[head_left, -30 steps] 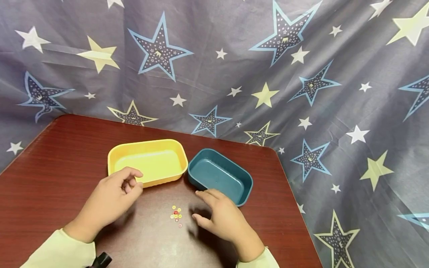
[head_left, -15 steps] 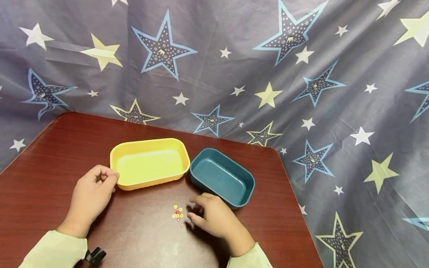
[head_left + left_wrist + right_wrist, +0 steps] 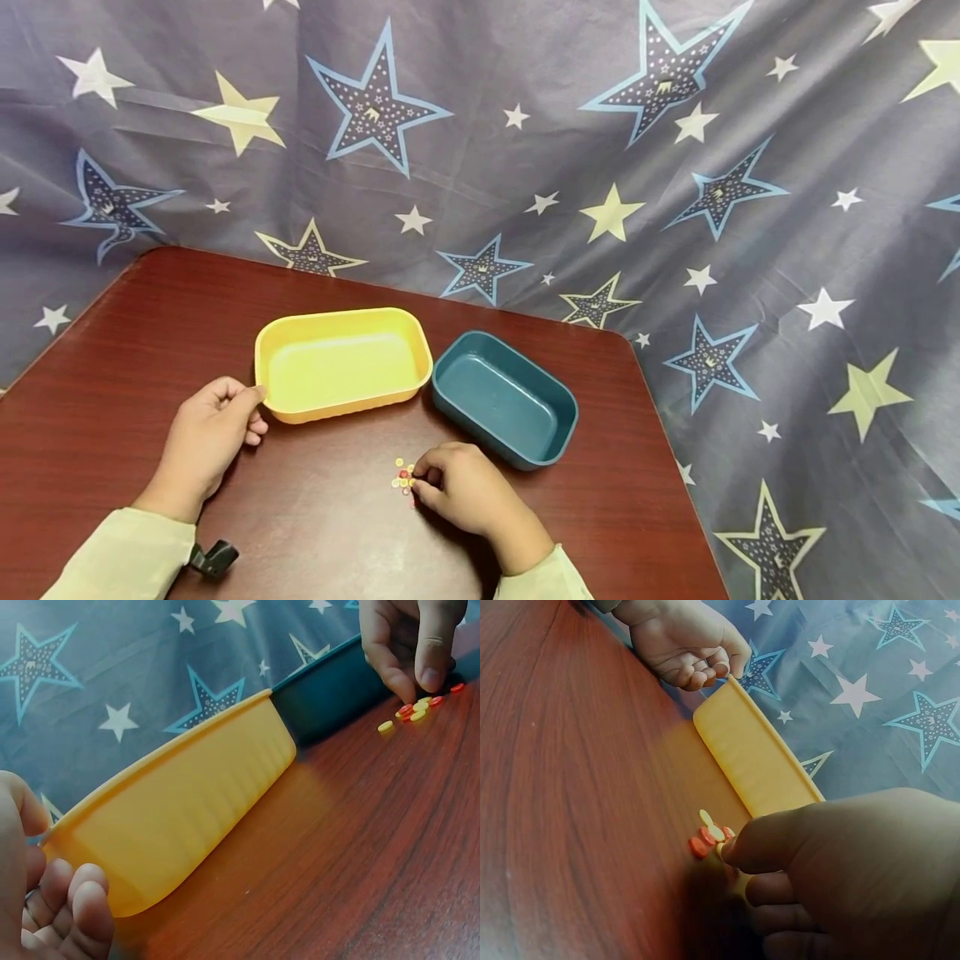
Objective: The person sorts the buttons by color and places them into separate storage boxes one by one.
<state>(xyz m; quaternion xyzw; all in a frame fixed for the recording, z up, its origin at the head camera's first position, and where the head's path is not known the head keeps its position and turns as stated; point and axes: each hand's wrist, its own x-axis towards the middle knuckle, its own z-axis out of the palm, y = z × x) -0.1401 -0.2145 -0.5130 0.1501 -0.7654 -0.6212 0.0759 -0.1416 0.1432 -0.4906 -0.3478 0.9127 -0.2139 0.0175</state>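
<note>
A yellow plastic tub [image 3: 345,408] stands on the table, and my left hand [image 3: 213,433] pinches its near left corner at the rim. In the right wrist view that hand [image 3: 686,649] shows with thumb and forefinger on the tub's corner. Small red and yellow button-like discs [image 3: 400,462] lie in a loose cluster in front of the tubs. Bent over them is my right hand [image 3: 468,492], thumb and forefinger tips slightly apart, right at the discs [image 3: 418,714]. Its thumb [image 3: 761,847] partly covers the discs in the right wrist view.
A dark teal tub [image 3: 517,417] sits angled beside the yellow one, their near ends close together. The red-brown wooden table [image 3: 315,525] ends at a star-patterned curtain [image 3: 480,167] behind and to the right. A black strap piece [image 3: 216,558] shows by the left cuff.
My left hand has moved left from in front of the yellow tub to pinch its corner. My right hand has come down and left to the discs, its thumb and forefinger drawing closer together.
</note>
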